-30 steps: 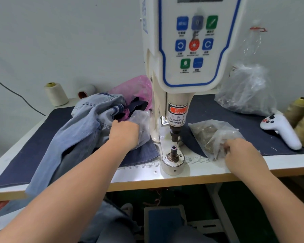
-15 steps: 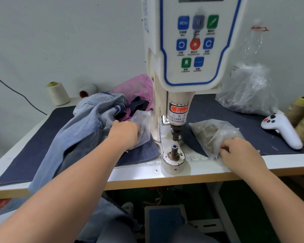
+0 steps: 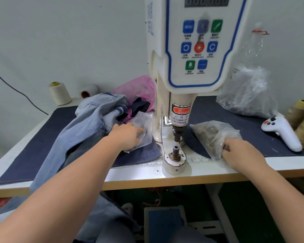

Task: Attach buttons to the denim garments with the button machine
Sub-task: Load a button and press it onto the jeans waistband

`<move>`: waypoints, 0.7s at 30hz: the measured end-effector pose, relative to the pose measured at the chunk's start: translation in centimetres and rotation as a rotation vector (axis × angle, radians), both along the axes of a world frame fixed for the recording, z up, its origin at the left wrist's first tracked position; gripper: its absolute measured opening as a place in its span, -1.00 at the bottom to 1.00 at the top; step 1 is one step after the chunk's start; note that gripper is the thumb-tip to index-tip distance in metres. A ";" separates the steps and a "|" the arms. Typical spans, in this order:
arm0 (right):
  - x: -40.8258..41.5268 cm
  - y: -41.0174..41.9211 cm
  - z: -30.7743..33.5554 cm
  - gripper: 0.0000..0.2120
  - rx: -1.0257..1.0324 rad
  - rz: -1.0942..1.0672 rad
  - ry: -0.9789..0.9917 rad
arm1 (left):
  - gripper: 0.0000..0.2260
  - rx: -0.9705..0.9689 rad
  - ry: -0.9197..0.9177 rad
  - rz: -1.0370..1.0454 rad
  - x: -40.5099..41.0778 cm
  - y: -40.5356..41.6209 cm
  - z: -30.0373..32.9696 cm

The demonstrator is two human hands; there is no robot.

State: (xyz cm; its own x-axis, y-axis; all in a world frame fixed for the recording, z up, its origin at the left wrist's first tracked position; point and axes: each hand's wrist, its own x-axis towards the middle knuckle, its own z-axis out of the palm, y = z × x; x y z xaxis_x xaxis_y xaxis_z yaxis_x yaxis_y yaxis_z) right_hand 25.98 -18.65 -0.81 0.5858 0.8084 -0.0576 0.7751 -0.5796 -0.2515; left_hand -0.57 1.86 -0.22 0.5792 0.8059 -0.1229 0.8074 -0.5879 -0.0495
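Warning sticker point(image 3: 180, 110) on the machine head, between the left hand point(image 3: 125, 136) and the right hand point(image 3: 242, 153): "WARNING".
Label below it point(image 3: 179, 119): "TAKE CARE OF YOUR FINGER", above Chinese characters.
Blue button point(image 3: 188, 26), control panel, above both hands: "MENU".
Other button captions: too small to read.
Ruler point(image 3: 198, 160) on the table edge, just left of the right hand: 18, 19, 20; nearer the left hand: 13, 14.

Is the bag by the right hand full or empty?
Partly full. The clear bag bulges with a heap of small brownish pieces, probably buttons, seen through the plastic, and the right hand pinches its near corner.
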 end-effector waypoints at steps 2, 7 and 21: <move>0.0 0.0 -0.4 -0.81 0.046 -0.018 -0.015 | -0.73 0.006 -0.019 -0.002 -0.1 -0.2 -0.1; -0.1 -0.3 -1.5 -0.80 0.217 -0.066 -0.030 | -0.70 0.080 -0.068 0.029 0.3 -0.6 -0.4; -2.6 -2.1 -1.3 -0.77 0.849 0.119 0.276 | -0.60 0.049 -0.027 0.072 0.4 0.1 0.1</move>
